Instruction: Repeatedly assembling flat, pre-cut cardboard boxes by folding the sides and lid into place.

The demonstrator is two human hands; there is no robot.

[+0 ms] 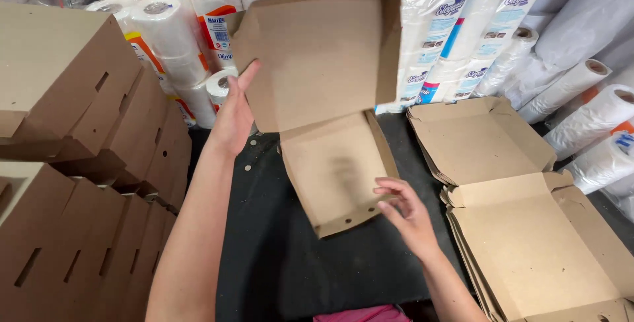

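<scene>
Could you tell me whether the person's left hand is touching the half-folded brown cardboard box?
Touching: the head view shows the left hand pressed against the left edge of the half-folded brown cardboard box.

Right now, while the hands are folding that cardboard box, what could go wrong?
The box is only half folded. The left hand holds just the lid's edge and the right hand only touches a side flap, so it might flop open or crease wrongly. The stack of flat boxes sits close to the right elbow and could get knocked askew. The finished boxes are piled high on the left and lean a little, so a bump might topple them.
</scene>
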